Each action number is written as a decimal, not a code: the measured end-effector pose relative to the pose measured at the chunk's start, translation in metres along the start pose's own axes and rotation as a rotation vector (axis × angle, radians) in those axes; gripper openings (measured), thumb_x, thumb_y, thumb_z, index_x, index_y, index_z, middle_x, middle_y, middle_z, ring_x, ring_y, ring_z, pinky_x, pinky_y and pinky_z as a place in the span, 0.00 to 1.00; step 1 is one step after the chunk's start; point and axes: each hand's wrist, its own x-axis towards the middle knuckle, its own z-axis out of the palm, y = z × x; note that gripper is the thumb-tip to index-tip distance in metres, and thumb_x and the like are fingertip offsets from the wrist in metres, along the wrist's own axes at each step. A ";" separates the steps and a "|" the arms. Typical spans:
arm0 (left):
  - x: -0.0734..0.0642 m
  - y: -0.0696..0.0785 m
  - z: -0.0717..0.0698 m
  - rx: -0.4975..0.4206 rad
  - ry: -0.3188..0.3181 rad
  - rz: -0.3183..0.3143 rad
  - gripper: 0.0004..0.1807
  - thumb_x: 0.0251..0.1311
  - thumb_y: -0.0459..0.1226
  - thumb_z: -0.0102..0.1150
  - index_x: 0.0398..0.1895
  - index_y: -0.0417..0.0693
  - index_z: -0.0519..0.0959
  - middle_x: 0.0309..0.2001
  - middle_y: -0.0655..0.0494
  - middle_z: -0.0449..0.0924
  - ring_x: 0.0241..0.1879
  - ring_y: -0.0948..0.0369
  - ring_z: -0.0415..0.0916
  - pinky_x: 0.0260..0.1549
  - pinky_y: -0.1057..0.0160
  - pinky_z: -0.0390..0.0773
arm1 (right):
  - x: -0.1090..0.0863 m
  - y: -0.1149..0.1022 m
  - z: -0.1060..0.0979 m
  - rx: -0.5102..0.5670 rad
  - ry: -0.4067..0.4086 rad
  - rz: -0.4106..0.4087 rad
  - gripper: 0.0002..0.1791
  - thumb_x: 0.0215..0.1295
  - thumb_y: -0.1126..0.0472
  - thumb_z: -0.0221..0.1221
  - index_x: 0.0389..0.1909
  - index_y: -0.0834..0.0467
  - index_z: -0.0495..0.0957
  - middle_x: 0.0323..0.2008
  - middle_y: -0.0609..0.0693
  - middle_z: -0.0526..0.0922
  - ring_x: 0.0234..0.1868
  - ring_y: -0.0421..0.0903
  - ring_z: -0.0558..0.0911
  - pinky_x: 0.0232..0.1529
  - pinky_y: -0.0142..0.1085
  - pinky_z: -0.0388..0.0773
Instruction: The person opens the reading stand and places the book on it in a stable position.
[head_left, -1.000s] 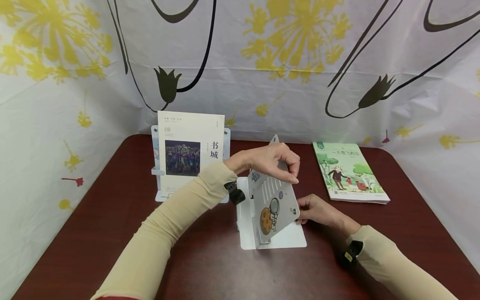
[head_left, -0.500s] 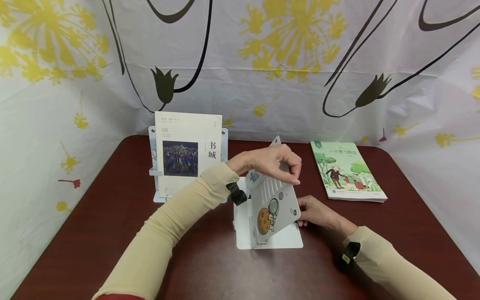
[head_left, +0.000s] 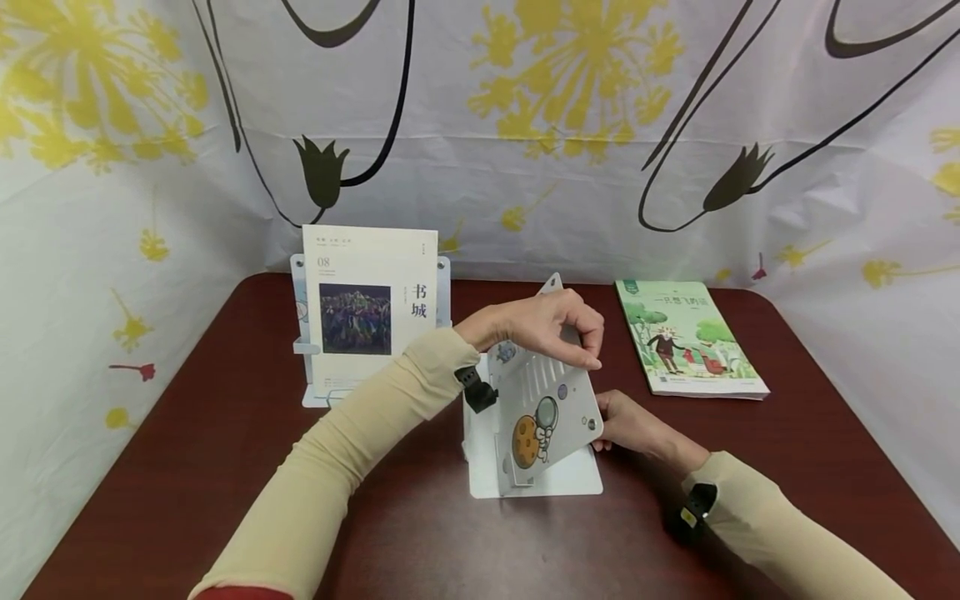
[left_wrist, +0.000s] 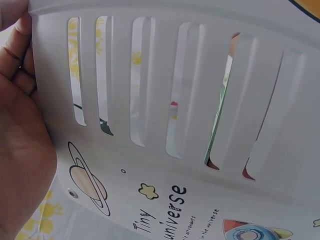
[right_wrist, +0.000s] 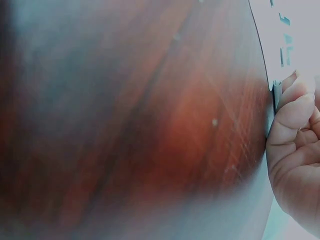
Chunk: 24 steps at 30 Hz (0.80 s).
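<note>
A white metal book stand (head_left: 558, 425) with astronaut and planet prints stands mid-table, its panel raised at a slant above a flat base plate (head_left: 577, 477). Over the panel's upper edge, my left hand (head_left: 551, 327) holds on with bent fingers. The left wrist view shows the slotted panel (left_wrist: 117, 162) close up, with the left hand (left_wrist: 25, 135) at its edge. Low on the stand's right side, my right hand (head_left: 641, 427) reaches partly behind the panel. In the right wrist view, the curled fingers of the right hand (right_wrist: 295, 145) pinch a thin edge of the stand.
Behind the left forearm, a second stand (head_left: 445, 292) carries an upright white book (head_left: 371, 367). A green picture book (head_left: 693, 342) lies flat at the back right of the dark red table (head_left: 420, 533). Flower-printed cloth (head_left: 480, 108) hangs behind the table.
The head view has swung slightly, so the scene slides left. The stand's panel leans a little farther right over its base, both hands keeping their hold.
</note>
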 end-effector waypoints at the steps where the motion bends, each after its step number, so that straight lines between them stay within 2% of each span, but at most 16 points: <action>1: 0.000 0.000 0.000 0.003 0.000 0.000 0.08 0.58 0.33 0.60 0.21 0.46 0.81 0.25 0.60 0.78 0.29 0.66 0.73 0.37 0.68 0.72 | 0.000 0.000 0.001 -0.001 0.004 0.001 0.07 0.57 0.73 0.59 0.36 0.73 0.78 0.17 0.53 0.78 0.16 0.36 0.75 0.18 0.29 0.73; 5: 0.001 -0.001 0.001 0.009 0.001 0.008 0.08 0.58 0.33 0.60 0.21 0.47 0.81 0.26 0.60 0.78 0.29 0.66 0.72 0.36 0.68 0.72 | 0.000 -0.001 0.002 -0.004 0.017 0.010 0.07 0.56 0.73 0.59 0.35 0.73 0.78 0.17 0.51 0.77 0.16 0.36 0.74 0.17 0.29 0.72; 12: 0.003 -0.004 0.003 0.006 0.006 0.033 0.09 0.57 0.33 0.60 0.20 0.46 0.81 0.25 0.60 0.78 0.28 0.66 0.71 0.35 0.59 0.72 | -0.001 -0.001 0.003 0.000 0.019 0.009 0.07 0.55 0.74 0.58 0.35 0.73 0.78 0.17 0.47 0.77 0.16 0.36 0.74 0.17 0.30 0.72; 24: 0.006 -0.007 0.006 0.010 0.013 0.051 0.08 0.57 0.31 0.60 0.20 0.45 0.81 0.25 0.59 0.78 0.27 0.66 0.70 0.33 0.66 0.70 | 0.001 0.002 0.003 -0.016 0.012 0.012 0.05 0.56 0.72 0.58 0.33 0.71 0.80 0.16 0.43 0.76 0.17 0.36 0.74 0.18 0.29 0.71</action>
